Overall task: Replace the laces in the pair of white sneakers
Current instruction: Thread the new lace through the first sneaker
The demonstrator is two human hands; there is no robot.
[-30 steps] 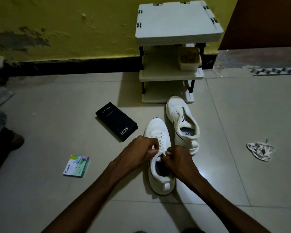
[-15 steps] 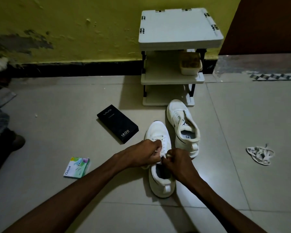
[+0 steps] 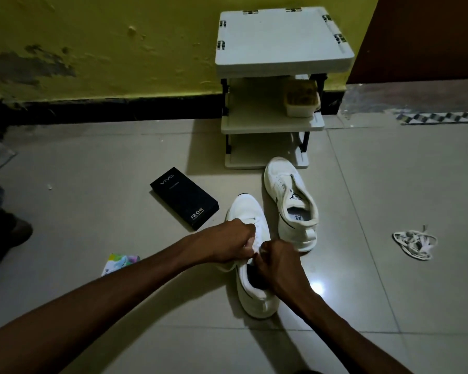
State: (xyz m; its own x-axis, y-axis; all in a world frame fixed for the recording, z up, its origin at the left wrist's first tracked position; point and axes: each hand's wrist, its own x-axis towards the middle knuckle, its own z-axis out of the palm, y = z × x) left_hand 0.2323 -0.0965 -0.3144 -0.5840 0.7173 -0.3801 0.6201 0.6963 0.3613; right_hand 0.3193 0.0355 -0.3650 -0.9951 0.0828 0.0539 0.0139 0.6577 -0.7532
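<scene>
Low centre of the frame: left hand (image 3: 227,244) and right hand (image 3: 277,265), fingers curled tight, pinching a white lace (image 3: 256,245) over the throat of the near white leather sneaker (image 3: 257,295), toe pointing up-frame, on the pale tiled floor (image 3: 92,211). Just beyond, to the right: second white sneaker (image 3: 289,203), gaping open. Far right: tangled loose white lace (image 3: 414,244).

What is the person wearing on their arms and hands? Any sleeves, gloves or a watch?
Nothing that shows. The left hand and right hand have no gloves or rings. The left forearm and right forearm are bare: no sleeves, watch or bands in view.
</scene>
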